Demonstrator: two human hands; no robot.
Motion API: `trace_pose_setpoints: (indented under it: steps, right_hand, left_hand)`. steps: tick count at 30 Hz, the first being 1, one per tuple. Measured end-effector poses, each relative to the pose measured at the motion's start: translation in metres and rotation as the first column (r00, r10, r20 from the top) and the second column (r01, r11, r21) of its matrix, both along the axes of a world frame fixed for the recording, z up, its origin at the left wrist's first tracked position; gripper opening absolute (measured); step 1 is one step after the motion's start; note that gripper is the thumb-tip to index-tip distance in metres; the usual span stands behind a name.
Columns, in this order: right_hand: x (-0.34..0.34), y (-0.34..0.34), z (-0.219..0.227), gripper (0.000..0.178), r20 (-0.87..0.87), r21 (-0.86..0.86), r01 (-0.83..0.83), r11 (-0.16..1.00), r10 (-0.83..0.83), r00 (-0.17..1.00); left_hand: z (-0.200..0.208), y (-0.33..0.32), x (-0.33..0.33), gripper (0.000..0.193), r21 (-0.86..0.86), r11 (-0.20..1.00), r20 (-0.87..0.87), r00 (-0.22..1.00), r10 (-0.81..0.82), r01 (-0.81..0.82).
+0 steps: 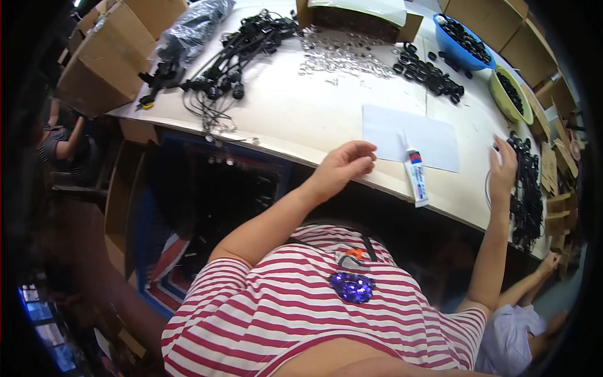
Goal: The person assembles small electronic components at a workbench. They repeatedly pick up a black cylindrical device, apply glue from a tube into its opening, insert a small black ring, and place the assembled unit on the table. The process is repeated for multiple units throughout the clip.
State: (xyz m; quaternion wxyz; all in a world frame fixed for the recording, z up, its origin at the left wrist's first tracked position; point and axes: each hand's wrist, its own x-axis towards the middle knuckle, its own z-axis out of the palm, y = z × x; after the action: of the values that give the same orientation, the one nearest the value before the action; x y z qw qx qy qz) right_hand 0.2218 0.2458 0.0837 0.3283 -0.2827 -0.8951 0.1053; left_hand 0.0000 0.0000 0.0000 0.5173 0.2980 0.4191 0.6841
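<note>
"Pale bench [295, 116]. And the fingers?"

"Left hand [344, 163], left of the paper sheet [436, 139]: curled, narrowly parted, empty. Right hand [503, 169], right of the sheet, beside black cables [527, 191]: can't tell if gripping."

"The white tube [416, 177]?"

"Across the sheet's near edge."

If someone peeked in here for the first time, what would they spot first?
Probably the sparkly purple patch on the front of the red-and-white striped shirt, low in the middle. Next might be the white tube between the left hand and the right hand, its nozzle over a pale sheet. The bright blue bowl of black pieces stands out too, at the upper right.
</note>
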Motion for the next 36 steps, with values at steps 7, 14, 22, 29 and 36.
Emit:
trace_pose_setpoints:
  steps: [7, 14, 22, 29, 36]
  right_hand:
    - [-0.183, -0.162, -0.012, 0.033, -0.525, -0.431, -0.669, 0.605, 0.435, 0.732]
    - [-0.304, -0.192, -0.077, 0.029, -0.681, -0.497, -0.662, 0.561, 0.221, 0.698]
    - [-0.307, -0.170, -0.097, 0.023, -0.619, -0.483, -0.572, 0.663, 0.203, 0.758]
    - [-0.309, -0.168, -0.091, 0.020, -0.574, -0.541, -0.599, 0.591, 0.262, 0.776]
    - [-0.314, -0.168, -0.091, 0.022, -0.520, -0.569, -0.599, 0.563, 0.317, 0.793]
  left_hand:
    - [0.016, -0.018, -0.034, 0.027, 0.283, 0.752, -0.028, 0.779, 0.627, -0.595]
    - [0.045, -0.062, -0.183, 0.027, 0.320, 0.519, -0.411, 0.377, 0.830, -0.793]
    - [0.033, -0.057, -0.280, 0.043, 0.371, 0.493, -0.924, -0.259, 0.283, -0.787]
    - [0.021, -0.017, -0.278, 0.060, 0.244, 0.564, -0.833, -0.468, -0.295, -0.789]
    - [0.020, -0.013, -0.290, 0.026, 0.306, 0.564, -0.755, -0.556, -0.347, -0.767]
